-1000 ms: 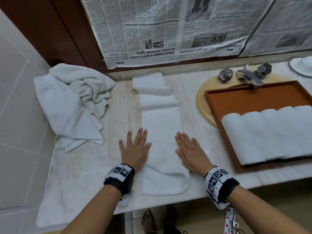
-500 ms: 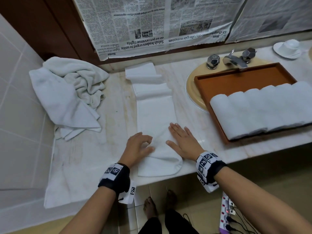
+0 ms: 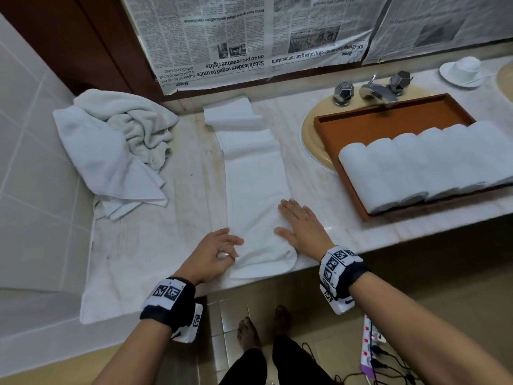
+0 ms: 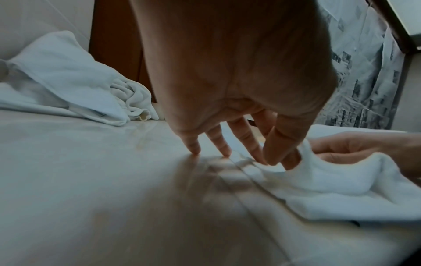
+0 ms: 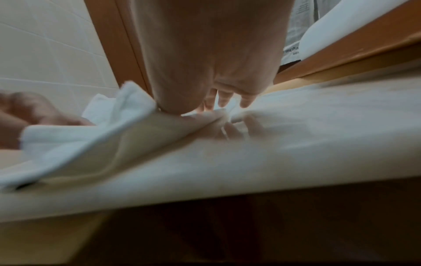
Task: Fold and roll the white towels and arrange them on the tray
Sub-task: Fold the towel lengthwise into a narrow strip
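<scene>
At the near edge of the marble counter point(image 3: 155, 245), the left hand point(image 3: 215, 252) has gone from lying flat a second ago to curling in, and it's now pinching the near left corner of the folded towel strip point(image 3: 255, 195) between thumb and fingers, lifting it a bit. The right hand point(image 3: 301, 226) is still flat on the strip's right edge, fingers straight and close together, pinning it down. Looks like smoothing is done and the roll is about to start from this end. The strip runs away toward the newspaper point(image 3: 249, 37) taped on the wall. Further left sits a crumpled towel pile point(image 3: 116, 145), still to do. Off to the right, the brown tray point(image 3: 388, 120) over the sink already holds a row of rolled towels point(image 3: 424, 165).
</scene>
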`<state>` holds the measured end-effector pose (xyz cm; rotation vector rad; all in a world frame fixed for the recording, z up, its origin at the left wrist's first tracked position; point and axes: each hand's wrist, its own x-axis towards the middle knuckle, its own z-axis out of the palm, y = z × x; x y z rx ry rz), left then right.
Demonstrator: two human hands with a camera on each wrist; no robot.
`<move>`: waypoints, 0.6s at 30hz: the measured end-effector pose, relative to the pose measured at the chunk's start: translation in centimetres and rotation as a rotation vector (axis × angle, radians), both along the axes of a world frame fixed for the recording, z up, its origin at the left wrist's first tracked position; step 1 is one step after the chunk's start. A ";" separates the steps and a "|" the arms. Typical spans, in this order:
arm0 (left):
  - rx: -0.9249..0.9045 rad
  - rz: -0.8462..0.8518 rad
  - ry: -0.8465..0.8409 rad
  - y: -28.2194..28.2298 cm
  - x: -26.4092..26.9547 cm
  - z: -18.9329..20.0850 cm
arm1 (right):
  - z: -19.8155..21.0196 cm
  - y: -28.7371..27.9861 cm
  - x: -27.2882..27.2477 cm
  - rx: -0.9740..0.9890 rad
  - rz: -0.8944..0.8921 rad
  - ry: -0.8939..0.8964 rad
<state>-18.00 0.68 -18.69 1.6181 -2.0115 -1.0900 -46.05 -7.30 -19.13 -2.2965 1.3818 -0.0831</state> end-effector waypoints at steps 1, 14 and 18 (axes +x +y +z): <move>0.006 0.013 -0.001 -0.1 -0.3 0.4 | 0.0 0.7 -0.2 -0.015 0.011 -0.074; -0.113 0.065 -0.060 0.2 -1.1 -0.2 | 4.1 5.9 -2.9 0.427 -0.201 -0.222; -0.114 0.092 -0.042 0.3 -1.3 0.0 | 4.1 5.8 -2.8 0.507 -0.232 -0.246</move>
